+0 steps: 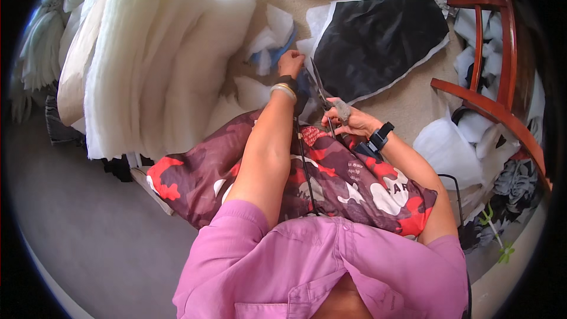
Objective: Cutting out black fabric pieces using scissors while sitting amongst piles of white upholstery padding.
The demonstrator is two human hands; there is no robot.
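On your left stands a thick stack of wadding (159,53), with loose white offcuts (273,32) beside it on the floor. Your left hand (292,62) reaches forward with its fingertips drawn together, just by the white edge; whether a bit of sheet is pinched there, I cannot tell. Your lap is covered by a patterned apron (195,171). Next come the scissors (319,81), pointing away from you, handles in your right hand (354,121), which is curled around them. The black cloth (384,44) lies on the floor ahead and to the right, on a larger white sheet (325,23) that shows as a border. Farther right is a wooden chair (507,53).

The step looks like trimming white material near the cloth's corner. The next move calls for a taut edge, fingertips clear of the blades.
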